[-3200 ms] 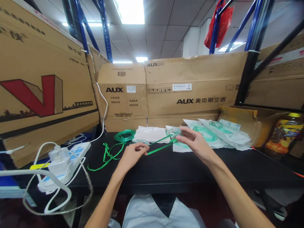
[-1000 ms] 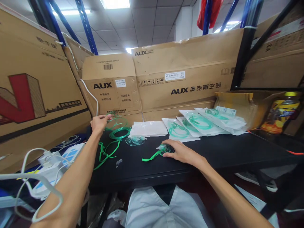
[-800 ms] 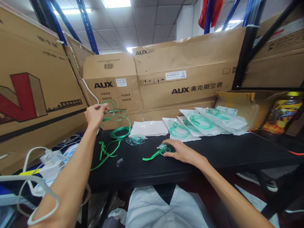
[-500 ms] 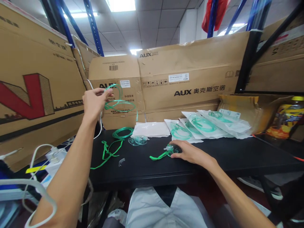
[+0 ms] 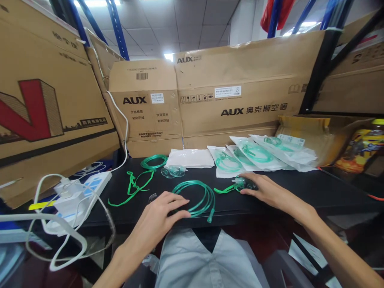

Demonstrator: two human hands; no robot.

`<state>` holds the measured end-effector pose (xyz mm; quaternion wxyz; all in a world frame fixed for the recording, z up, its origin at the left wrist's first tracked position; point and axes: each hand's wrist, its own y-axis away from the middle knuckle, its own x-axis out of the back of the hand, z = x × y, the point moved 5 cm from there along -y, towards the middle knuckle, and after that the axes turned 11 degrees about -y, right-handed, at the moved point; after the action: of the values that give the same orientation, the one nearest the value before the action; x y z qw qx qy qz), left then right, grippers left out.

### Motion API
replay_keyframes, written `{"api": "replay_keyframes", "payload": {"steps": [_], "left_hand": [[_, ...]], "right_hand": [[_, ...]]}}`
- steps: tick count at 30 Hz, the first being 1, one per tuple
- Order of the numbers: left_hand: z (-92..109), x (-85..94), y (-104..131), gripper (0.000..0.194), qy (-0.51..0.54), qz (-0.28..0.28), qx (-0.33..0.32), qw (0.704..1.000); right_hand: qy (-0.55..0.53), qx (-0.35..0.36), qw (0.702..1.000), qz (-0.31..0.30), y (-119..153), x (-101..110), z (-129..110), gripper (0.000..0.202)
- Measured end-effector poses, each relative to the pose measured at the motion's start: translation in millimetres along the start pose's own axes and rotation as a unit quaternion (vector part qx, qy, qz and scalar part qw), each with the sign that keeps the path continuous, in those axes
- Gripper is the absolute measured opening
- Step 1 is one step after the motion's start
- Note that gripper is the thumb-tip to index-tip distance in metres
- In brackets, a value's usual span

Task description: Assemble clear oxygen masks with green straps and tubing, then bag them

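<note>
A coil of green clear tubing (image 5: 207,200) lies on the black table near its front edge. My left hand (image 5: 168,208) is at the coil's left side, fingers apart and thumb spread, not gripping it. My right hand (image 5: 261,187) is closed round a clear mask (image 5: 241,182) with a green strap (image 5: 224,190) trailing left. A second coil (image 5: 154,161) sits farther back. Beside it lies another clear mask (image 5: 174,172), with a loose green strap (image 5: 130,192) to the left.
White packets (image 5: 190,158) and several pouches with green tubing (image 5: 259,152) line the back. A white power strip (image 5: 90,196) with cables is at the left. Cardboard boxes (image 5: 234,88) wall the table; a yellow-capped bottle (image 5: 363,148) stands right.
My left hand has come down from the raised position, and the tubing it held now lies coiled on the table. My right hand has moved right with the mask.
</note>
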<state>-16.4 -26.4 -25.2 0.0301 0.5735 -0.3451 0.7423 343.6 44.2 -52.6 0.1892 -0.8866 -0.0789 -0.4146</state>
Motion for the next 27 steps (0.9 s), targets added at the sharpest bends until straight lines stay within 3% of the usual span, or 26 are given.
{"api": "replay_keyframes", "payload": {"steps": [4, 8, 10, 12, 15, 22, 27], "left_hand": [[-27, 2.4, 17, 0.027, 0.001, -0.002, 0.028, 1.0], [-44, 17.0, 4, 0.031, -0.002, -0.01, 0.021, 1.0], [-45, 18.2, -6, 0.031, -0.002, -0.026, 0.012, 1.0], [-43, 15.7, -16, 0.031, -0.006, -0.045, 0.009, 0.999], [-36, 10.4, -28, 0.029, -0.03, -0.077, 0.021, 0.996], [-23, 2.5, -48, 0.017, -0.12, -0.13, 0.062, 0.982], [-17, -4.7, -57, 0.015, -0.149, -0.138, 0.093, 0.975]], "right_hand": [[0.074, 0.053, 0.994, 0.053, 6, 2, -1, 0.073], [0.11, 0.144, 0.975, 0.128, 15, 2, -47, 0.047], [0.086, 0.202, 0.972, 0.078, 20, -13, -81, 0.034], [0.056, 0.252, 0.966, -0.011, 26, -35, -111, 0.029], [0.056, 0.266, 0.96, -0.07, 29, -61, -136, 0.022], [0.079, 0.263, 0.956, -0.105, 27, -79, -142, 0.014], [0.092, 0.267, 0.956, -0.077, 30, -80, -144, 0.018]]}}
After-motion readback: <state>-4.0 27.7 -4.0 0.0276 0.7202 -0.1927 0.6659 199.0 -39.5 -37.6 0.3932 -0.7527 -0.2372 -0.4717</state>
